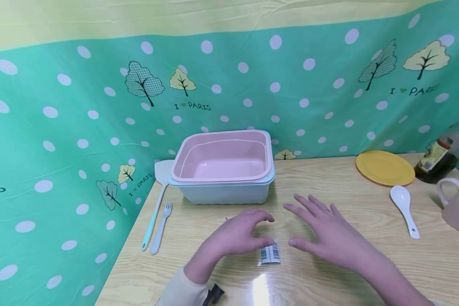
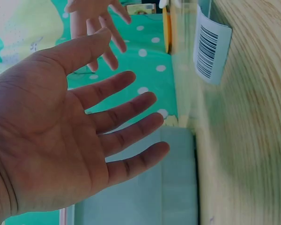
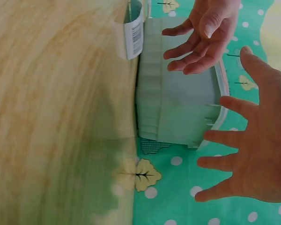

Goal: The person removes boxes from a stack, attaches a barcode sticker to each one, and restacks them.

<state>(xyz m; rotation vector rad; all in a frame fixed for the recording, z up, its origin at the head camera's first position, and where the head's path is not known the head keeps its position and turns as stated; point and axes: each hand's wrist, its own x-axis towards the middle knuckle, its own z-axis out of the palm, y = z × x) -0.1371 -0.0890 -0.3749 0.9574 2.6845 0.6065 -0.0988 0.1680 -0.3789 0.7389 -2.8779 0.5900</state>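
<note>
Plainly empty, the left hand (image 1: 240,233) and right hand (image 1: 330,240) hover above a wooden table (image 1: 329,178), fingers loosely parted, neither holding anything. We see a curved barcode label (image 1: 270,253) on the wood, just below the left thumb and apart from it; beyond the hands, a pink tub (image 1: 222,152) sits nested in a blue tub (image 1: 225,194). We judge that a low sweep of that thumb could knock the label askew, and that gripping only the pink rim could pull the two tubs apart.
</note>
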